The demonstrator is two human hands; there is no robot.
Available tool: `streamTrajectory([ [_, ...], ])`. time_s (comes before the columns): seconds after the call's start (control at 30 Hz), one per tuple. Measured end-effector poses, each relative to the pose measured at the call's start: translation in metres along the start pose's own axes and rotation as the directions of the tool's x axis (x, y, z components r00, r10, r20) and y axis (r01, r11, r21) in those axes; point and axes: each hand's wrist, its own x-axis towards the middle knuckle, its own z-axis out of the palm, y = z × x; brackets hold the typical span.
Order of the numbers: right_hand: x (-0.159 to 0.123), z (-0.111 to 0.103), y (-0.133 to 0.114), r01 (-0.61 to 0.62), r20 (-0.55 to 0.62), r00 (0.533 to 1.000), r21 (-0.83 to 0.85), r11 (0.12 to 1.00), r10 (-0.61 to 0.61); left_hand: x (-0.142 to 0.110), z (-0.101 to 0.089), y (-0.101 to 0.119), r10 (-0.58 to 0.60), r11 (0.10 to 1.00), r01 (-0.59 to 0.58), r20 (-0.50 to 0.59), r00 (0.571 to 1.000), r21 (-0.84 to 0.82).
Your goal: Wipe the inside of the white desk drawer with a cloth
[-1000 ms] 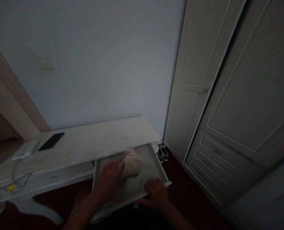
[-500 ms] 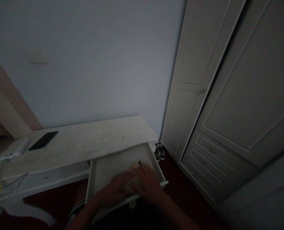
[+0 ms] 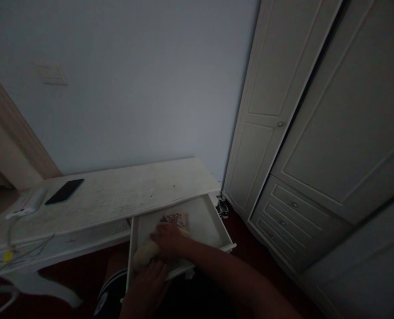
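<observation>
A pale cream, soft bundle of folded cloth (image 3: 145, 253), with a dark printed patch on pinkish fabric at its far end, lies in the left part of the pulled-out white drawer (image 3: 208, 226). My right hand (image 3: 170, 241) reaches across from the right and grips the top of the cloth, fingers curled over it. At the near side, by the drawer front, my left hand (image 3: 152, 277) holds the cloth's lower edge; its thumb is hidden. Dim light blurs the finger details.
The drawer belongs to a white desk (image 3: 117, 195) with a worn top, bearing a dark phone (image 3: 64, 191) and a white box-like device (image 3: 27, 201) with cables. A white wardrobe (image 3: 259, 155) stands at the right. Shoes (image 3: 222, 207) sit on the red floor between them.
The cloth and both hands have moved left within the drawer. My right hand now crosses over to the left, and the printed patch shows beyond it. My left hand has come nearer to me.
</observation>
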Motion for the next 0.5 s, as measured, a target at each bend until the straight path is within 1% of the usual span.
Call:
streamTrajectory([
  [0.07, 0.013, -0.001, -0.006, -0.011, -0.036, 0.999, -0.021, 1.000, 0.010, 0.002, -0.002, 0.005, -0.005, 1.000, 0.005, -0.018, 1.000, 0.022],
  [0.17, 0.026, -0.002, -0.011, -0.093, -0.089, 0.992, -0.047, 0.995, 0.089, 0.002, -0.012, 0.011, -0.041, 0.999, 0.040, 0.037, 0.998, 0.029],
  [0.27, 0.035, -0.001, -0.003, -0.145, -0.152, 0.979, -0.029, 0.989, 0.139, 0.002, -0.022, 0.017, -0.089, 0.996, 0.087, 0.123, 0.988, 0.023],
  [0.3, 0.037, -0.002, 0.003, -0.176, -0.173, 0.970, -0.013, 0.984, 0.171, 0.003, -0.024, 0.018, -0.105, 0.994, 0.103, 0.146, 0.984, 0.021],
  [0.33, 0.039, -0.004, 0.010, -0.233, -0.194, 0.954, 0.003, 0.973, 0.229, 0.004, -0.025, 0.019, -0.116, 0.993, 0.115, 0.164, 0.980, 0.015],
  [0.37, 0.039, -0.006, 0.017, -0.309, -0.217, 0.927, 0.018, 0.951, 0.306, 0.004, -0.026, 0.019, -0.123, 0.992, 0.124, 0.176, 0.977, 0.005],
  [0.4, 0.038, -0.009, 0.025, -0.394, -0.241, 0.889, 0.030, 0.919, 0.389, 0.005, -0.025, 0.018, -0.127, 0.991, 0.131, 0.184, 0.975, -0.008],
  [0.47, 0.030, -0.016, 0.043, -0.544, -0.282, 0.798, 0.043, 0.838, 0.532, 0.005, -0.022, 0.016, -0.126, 0.990, 0.135, 0.187, 0.974, -0.032],
  [0.5, 0.024, -0.020, 0.052, -0.599, -0.299, 0.755, 0.045, 0.799, 0.583, 0.005, -0.020, 0.015, -0.125, 0.990, 0.134, 0.184, 0.975, -0.039],
])
